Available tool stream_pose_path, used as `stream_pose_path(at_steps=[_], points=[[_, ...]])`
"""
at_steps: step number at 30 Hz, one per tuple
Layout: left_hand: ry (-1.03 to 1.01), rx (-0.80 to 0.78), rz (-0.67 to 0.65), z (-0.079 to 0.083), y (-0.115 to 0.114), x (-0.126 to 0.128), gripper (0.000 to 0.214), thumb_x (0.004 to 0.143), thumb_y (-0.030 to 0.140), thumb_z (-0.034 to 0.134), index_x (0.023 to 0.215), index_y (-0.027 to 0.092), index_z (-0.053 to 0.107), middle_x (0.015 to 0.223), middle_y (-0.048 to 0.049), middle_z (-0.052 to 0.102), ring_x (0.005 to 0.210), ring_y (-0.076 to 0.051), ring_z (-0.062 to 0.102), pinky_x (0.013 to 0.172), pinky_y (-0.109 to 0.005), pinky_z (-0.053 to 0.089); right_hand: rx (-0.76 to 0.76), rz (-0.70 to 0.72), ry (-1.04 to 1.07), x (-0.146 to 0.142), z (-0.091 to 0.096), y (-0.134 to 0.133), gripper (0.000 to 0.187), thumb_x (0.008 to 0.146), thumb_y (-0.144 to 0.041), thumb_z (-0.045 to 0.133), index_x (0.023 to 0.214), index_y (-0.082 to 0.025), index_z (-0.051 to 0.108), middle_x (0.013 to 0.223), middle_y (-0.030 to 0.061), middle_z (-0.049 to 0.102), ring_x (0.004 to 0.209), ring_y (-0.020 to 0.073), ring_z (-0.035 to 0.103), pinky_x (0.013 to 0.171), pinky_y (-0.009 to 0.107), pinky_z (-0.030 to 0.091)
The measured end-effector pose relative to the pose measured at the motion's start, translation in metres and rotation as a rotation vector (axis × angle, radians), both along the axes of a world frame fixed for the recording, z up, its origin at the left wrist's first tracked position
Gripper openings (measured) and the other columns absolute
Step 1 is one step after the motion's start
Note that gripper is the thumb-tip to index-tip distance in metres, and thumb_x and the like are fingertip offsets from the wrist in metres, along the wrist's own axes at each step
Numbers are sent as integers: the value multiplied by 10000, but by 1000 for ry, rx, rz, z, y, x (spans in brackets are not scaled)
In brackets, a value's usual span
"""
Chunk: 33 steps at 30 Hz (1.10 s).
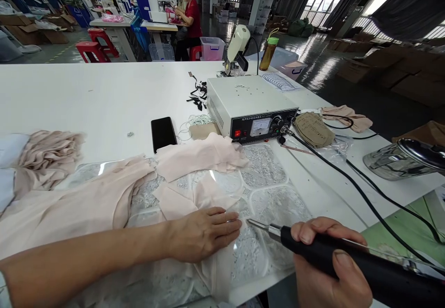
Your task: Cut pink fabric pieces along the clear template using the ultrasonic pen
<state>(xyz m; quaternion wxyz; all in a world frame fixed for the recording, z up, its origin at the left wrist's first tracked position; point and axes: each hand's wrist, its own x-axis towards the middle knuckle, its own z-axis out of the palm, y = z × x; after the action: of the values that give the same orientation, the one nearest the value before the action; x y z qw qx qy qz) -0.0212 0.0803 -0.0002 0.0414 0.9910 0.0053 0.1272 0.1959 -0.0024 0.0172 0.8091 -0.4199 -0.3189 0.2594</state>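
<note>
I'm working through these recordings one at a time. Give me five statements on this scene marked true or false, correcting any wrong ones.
1. The right hand holds a black-handled tool. True.
2. The left hand is holding a phone. False: it lies palm down on pale fabric.
3. In the picture, a phone lies left of the control box. True.
4. The bottle has a red lid. False: it has a green lid.
5. A person in red is at a sewing machine. True.
</note>
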Motion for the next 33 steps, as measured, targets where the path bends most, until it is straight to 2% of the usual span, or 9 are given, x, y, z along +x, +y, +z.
stream_pose_path(at_steps=[12, 17, 24, 33], points=[[34, 27, 4, 1, -1, 0, 382, 1029, 140, 298, 1292, 37, 555, 1360, -148, 557, 1301, -252, 474, 1047, -366, 404, 21, 73, -67, -5, -4, 4, 52, 759, -217, 554, 800, -195, 577, 747, -3, 562, 572, 119, 531, 510, 307, 506], [20, 19, 13, 1, -1, 0, 388, 1028, 133, 287, 1280, 37, 565, 1349, -145, 568, 1290, -257, 487, 1039, -368, 409, 29, 85, -63, -5, -3, 4, 74, 748, -217, 554, 813, -191, 579, 749, 0, 563, 570, 121, 533, 510, 308, 502], [19, 10, 2, 0, -1, -1, 351, 1008, 139, 363, 1272, 47, 575, 1346, -151, 570, 1296, -253, 487, 1022, -379, 437, -10, 65, -27, -4, 4, -8, 102, 750, -272, 583, 808, -189, 572, 740, -5, 531, 556, 110, 512, 492, 284, 475], [5, 13, -4, 2, -1, -1, 363, 1014, 129, 335, 1262, 28, 579, 1338, -150, 576, 1290, -263, 491, 1026, -382, 434, -20, 53, -45, -7, 3, -7, 61, 736, -238, 565, 775, -193, 573, 709, -6, 556, 541, 119, 516, 475, 294, 482]])
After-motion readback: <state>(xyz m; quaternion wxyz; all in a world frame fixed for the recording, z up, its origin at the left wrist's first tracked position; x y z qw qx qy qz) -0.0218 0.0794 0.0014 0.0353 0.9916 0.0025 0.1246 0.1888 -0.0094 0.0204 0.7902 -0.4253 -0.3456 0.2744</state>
